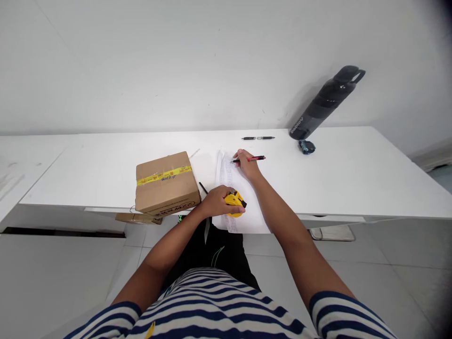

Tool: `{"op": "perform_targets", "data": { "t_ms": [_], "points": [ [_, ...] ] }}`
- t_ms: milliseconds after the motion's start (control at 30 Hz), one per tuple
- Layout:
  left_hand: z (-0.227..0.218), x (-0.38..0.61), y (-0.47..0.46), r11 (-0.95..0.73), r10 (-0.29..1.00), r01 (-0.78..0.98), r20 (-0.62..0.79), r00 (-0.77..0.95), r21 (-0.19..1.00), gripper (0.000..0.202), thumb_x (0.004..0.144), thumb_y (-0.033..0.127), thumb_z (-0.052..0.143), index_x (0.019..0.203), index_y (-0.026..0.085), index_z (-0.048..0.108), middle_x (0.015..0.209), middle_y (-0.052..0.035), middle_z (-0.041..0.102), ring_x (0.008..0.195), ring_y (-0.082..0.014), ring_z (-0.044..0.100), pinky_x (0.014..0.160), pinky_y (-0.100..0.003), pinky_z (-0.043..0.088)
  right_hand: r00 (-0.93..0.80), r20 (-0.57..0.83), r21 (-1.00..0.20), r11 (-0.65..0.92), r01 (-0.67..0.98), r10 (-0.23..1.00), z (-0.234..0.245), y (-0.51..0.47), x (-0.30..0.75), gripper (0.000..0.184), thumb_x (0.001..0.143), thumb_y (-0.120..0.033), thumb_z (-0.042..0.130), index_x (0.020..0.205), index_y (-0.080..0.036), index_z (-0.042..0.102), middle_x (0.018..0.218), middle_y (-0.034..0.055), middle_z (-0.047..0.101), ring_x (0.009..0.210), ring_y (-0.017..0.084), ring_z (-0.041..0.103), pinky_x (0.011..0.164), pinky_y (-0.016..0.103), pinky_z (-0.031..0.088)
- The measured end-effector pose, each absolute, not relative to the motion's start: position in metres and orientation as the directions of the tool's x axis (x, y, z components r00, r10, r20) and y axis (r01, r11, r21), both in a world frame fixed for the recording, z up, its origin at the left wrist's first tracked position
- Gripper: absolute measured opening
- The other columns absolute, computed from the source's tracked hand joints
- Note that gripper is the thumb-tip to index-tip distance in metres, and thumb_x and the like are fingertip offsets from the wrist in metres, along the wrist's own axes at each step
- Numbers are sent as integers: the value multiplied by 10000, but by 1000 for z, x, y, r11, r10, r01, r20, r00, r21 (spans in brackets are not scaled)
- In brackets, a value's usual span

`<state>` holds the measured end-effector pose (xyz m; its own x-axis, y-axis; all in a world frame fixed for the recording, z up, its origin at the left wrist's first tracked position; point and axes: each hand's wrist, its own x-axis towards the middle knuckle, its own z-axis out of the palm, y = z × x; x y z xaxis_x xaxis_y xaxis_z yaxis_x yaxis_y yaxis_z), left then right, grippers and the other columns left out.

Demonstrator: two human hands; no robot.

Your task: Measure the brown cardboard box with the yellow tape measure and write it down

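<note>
My left hand [216,200] is closed on a yellow tape measure [235,204] resting on a white sheet of paper [247,207] at the table's near edge. The tape's white blade [228,179] runs up the sheet toward my right hand. My right hand [246,165] grips a red and black pen [251,159], tip down on the paper near the blade's far end. A brown cardboard box [165,182] sealed with yellow tape stands just left of my left hand.
On the white table [353,179], a black pen [258,138] lies at the back. A dark water bottle [325,102] leans against the wall at the back right, with a small dark object [306,147] beside it. A thin black stick [203,188] lies by the box.
</note>
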<state>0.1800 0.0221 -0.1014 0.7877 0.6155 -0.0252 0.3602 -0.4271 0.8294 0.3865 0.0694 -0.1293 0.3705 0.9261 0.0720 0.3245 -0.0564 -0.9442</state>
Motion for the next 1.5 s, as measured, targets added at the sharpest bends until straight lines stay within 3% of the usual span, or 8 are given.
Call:
{"op": "perform_targets", "data": {
  "t_ms": [133,267,500,1500],
  "points": [
    [-101,180,22,-417,628,389,-49,776,822,439,671,581,819,811,210,631,862,-8,649,856,-208,620,756,-312,445,441,99,-943,-57,327,892,-130,69,387,457,875,-498,610,562,-237,404,578,-27,479,624,140,440,624,297,380],
    [-101,181,21,-408,634,407,-67,770,817,447,667,581,820,825,213,622,876,-12,647,869,-214,621,764,-320,452,453,104,-947,-51,318,886,-131,69,387,450,840,-398,623,552,-247,312,546,-42,402,615,133,389,606,295,351],
    [-100,180,20,-414,625,386,-51,779,825,442,682,585,811,805,214,606,863,-11,633,854,-209,610,744,-321,437,457,95,-951,-55,305,885,-130,70,386,396,790,-342,602,547,-255,302,541,-42,368,621,135,384,612,301,360],
    [-100,181,22,-437,611,388,-49,790,811,451,692,599,798,805,209,603,851,1,628,837,-195,604,729,-304,427,497,118,-957,-36,289,860,-133,70,390,337,752,-369,626,532,-236,407,539,-44,434,614,132,449,609,284,406]
  ]
}}
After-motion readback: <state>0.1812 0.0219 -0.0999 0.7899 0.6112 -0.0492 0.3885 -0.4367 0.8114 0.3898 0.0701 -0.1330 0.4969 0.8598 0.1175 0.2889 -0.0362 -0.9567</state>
